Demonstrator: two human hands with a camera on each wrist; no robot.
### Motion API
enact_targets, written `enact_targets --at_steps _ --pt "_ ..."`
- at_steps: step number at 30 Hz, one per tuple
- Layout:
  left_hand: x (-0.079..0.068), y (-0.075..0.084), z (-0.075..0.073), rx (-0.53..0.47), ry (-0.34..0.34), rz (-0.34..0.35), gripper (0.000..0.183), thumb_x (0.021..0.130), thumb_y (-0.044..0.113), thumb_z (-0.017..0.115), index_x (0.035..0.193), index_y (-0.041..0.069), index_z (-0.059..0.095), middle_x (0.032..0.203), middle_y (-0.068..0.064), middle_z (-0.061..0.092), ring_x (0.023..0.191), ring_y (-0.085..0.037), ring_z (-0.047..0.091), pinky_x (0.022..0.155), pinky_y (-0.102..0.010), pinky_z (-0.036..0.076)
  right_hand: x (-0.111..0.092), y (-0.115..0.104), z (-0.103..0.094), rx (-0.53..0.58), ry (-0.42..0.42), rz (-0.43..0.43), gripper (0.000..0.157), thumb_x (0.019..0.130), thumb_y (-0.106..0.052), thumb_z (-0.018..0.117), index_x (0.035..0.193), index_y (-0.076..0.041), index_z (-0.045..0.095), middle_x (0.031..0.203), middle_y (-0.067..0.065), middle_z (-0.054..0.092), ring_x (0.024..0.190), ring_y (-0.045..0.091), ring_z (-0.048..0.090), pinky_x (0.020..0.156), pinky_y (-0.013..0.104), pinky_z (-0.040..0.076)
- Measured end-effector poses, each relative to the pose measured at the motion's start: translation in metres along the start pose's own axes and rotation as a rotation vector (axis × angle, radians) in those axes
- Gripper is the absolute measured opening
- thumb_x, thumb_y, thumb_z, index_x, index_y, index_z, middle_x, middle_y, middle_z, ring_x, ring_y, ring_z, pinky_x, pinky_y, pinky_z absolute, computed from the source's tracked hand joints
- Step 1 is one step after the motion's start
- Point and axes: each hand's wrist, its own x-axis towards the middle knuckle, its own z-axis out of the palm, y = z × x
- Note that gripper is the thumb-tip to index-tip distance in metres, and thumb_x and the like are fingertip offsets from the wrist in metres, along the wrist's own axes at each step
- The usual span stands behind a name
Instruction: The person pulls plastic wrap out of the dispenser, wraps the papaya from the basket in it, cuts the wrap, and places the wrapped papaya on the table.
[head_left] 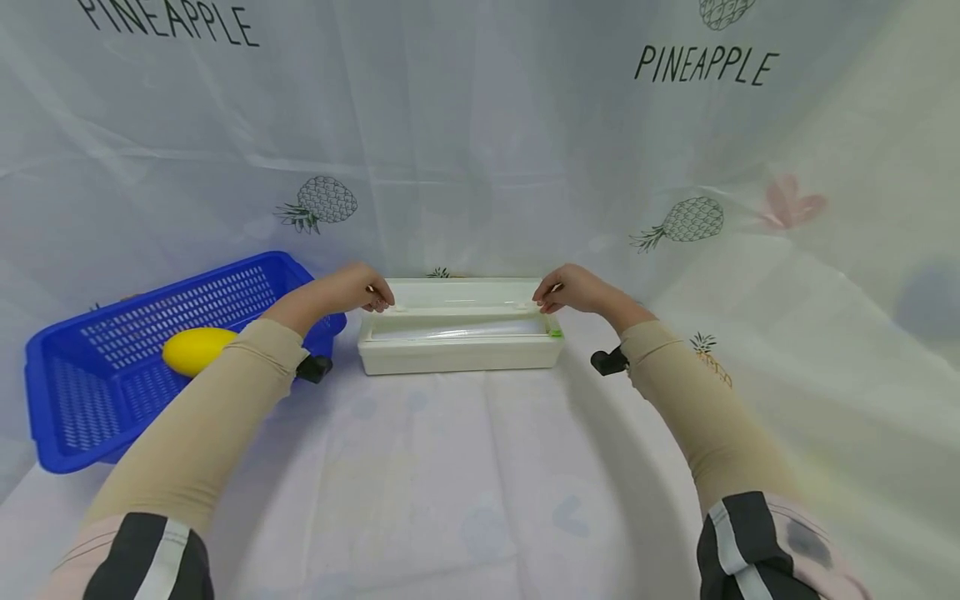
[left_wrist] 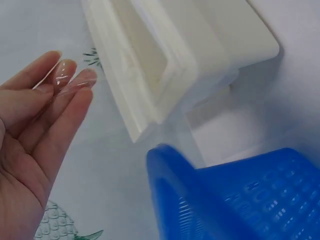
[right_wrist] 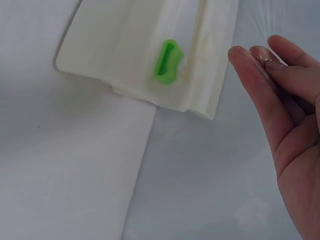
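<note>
A long white cling film dispenser [head_left: 461, 358] stands on the cloth with its lid raised at the back. Inside it lies a shiny roll of film [head_left: 465, 331], and a green slide cutter [right_wrist: 170, 62] sits at its right end. My left hand [head_left: 348, 289] is just above the left end, pinching clear cling film [left_wrist: 75, 86] between thumb and fingers. Above the right end, my right hand [head_left: 576, 292] pinches the film too, with a glint of it at the fingertips [right_wrist: 265, 55]. The stretch of film between the hands is too transparent to follow.
To the left, a blue plastic basket [head_left: 47, 367] holds a yellow lemon-shaped fruit [head_left: 197, 350]; its right end reaches under my left forearm. A pale cloth [head_left: 450, 483] covers the table, and a pineapple-print sheet [head_left: 480, 125] hangs behind.
</note>
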Motion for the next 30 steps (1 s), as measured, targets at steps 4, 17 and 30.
enact_targets --at_steps 4,17,30 --pt "-0.005 0.007 -0.005 0.005 -0.021 -0.022 0.030 0.096 -0.013 0.044 0.120 -0.009 0.063 0.117 -0.025 0.062 0.103 -0.035 0.063 0.086 -0.038 0.054 -0.004 -0.003 -0.007 -0.023 0.001 -0.016 0.021 0.097 0.005 0.054 0.114 0.012 0.065 0.109 0.024 0.066 0.100 0.038 0.065 0.082 0.033 0.056" --pt "-0.017 0.015 -0.020 0.062 0.035 -0.010 0.033 0.094 -0.014 0.044 0.117 -0.006 0.066 0.112 -0.020 0.066 0.099 -0.032 0.065 0.086 -0.041 0.054 -0.015 -0.030 -0.024 -0.099 0.050 -0.006 0.023 0.093 -0.004 0.062 0.114 0.002 0.070 0.108 0.013 0.070 0.102 0.029 0.065 0.092 0.041 0.051" --pt "-0.026 0.023 -0.034 0.076 0.090 -0.016 0.032 0.095 -0.010 0.046 0.119 -0.005 0.066 0.113 -0.020 0.066 0.097 -0.029 0.066 0.086 -0.045 0.053 -0.022 -0.048 -0.040 -0.141 0.120 -0.036 0.023 0.092 -0.008 0.067 0.113 -0.002 0.072 0.109 0.012 0.070 0.103 0.029 0.064 0.091 0.042 0.051"
